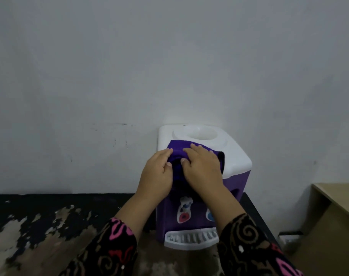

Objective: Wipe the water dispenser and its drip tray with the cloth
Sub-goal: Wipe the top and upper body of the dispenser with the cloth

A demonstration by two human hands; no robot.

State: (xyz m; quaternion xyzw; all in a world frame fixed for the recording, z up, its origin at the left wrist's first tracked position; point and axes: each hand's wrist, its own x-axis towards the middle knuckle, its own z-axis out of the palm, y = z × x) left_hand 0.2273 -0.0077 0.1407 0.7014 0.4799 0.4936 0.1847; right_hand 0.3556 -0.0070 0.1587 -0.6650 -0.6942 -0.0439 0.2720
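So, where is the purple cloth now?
In the head view, mid-frame, the cloth lies on top of the water dispenser, under the left hand and right hand.

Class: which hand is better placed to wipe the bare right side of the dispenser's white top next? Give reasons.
Right, probably. The right hand lies flat on the cloth, next to the bare white top of the water dispenser; the left hand grips the cloth's left edge.

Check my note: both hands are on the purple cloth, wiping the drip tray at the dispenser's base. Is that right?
Not the drip tray. The head view shows the left hand and right hand on the purple cloth on the white top of the water dispenser, just in front of its bottle well. The drip tray at the base lies uncovered below them.
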